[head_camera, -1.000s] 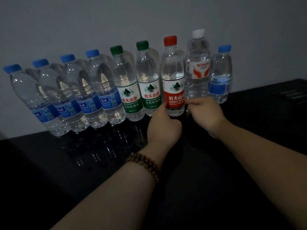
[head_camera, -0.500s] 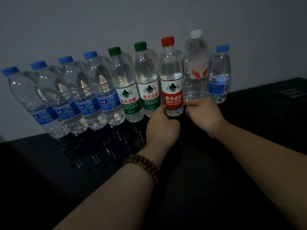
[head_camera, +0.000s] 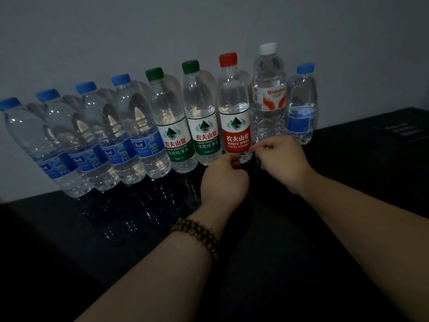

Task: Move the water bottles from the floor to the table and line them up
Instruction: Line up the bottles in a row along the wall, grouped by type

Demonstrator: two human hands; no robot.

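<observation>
Row: nine water bottles (head_camera: 139,140) are stood upright on the desk (head_camera: 69,240), backed against the wall (head_camera: 209,26) so the line is kept straight.
Red-capped bottle (head_camera: 234,108): placed between a green-capped bottle (head_camera: 202,122) and the white-capped bottle (head_camera: 269,89).
Left hand (head_camera: 224,180): fingers (head_camera: 232,160) curled, the base pinched.
Right hand (head_camera: 281,159): fingers (head_camera: 257,146) curled, the lower label edge pinched.
Grip, judged: held low on both sides, so it can be squared up without tipping.
</observation>
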